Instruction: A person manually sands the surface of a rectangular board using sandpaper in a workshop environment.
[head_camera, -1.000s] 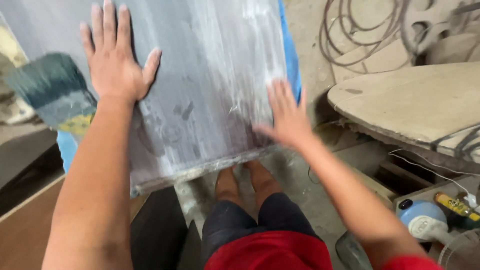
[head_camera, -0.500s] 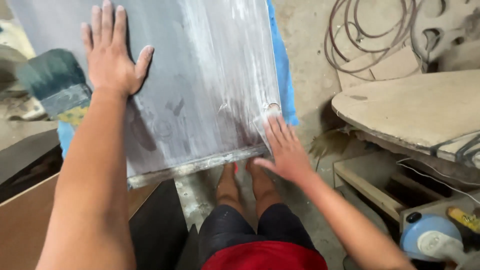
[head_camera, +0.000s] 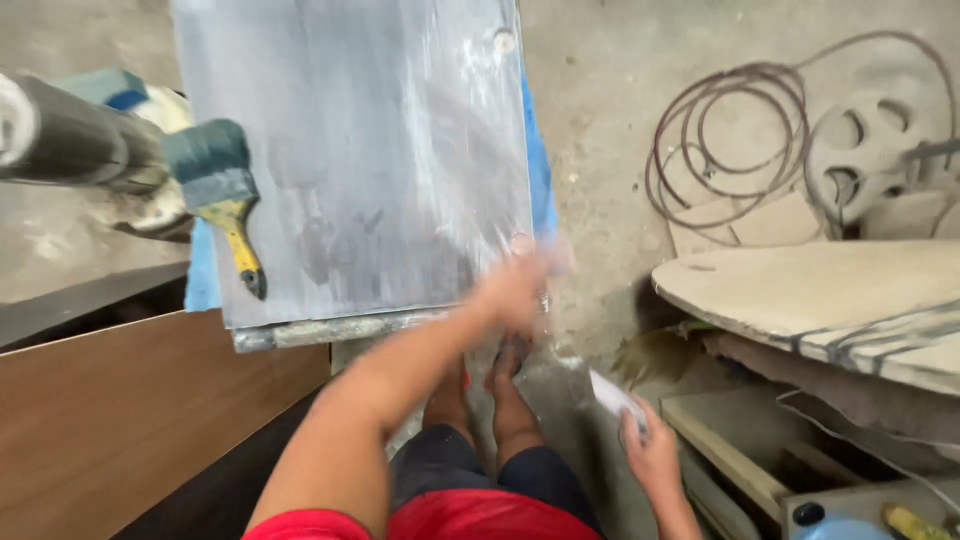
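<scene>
Dusty concrete flooring and workshop clutter surround your position. Nearest to you, your right hand (head_camera: 650, 450) is low beside your right leg, its fingers closed around a small pale folded piece (head_camera: 615, 395), probably sandpaper or cloth; the material cannot be confirmed. Your left hand (head_camera: 520, 285) reaches across your body to the near right corner of the grey panel (head_camera: 360, 150). It is motion-blurred, so whether its fingers are gripping or released cannot be determined.

The grey panel lies flat in front of your knees, covered with white dust streaks, over a blue sheet (head_camera: 538, 170) that shows along its right edge. Its near edge sits directly above your feet.

Handling assessment: the panel appears stiff and moderately heavy, and the dusty face is likely slippery under bare palms. Take hold at the near edge and a side edge, not on the flat face. Treat the corners as chip-prone.

On the panel's left side rests a paintbrush (head_camera: 225, 195) with a yellow handle and dark bristles. A brown board (head_camera: 130, 420) lies at lower left. To your right stands a rounded slab surface (head_camera: 820, 290). Beyond it, coiled wire (head_camera: 720, 130) lies on the floor.
</scene>
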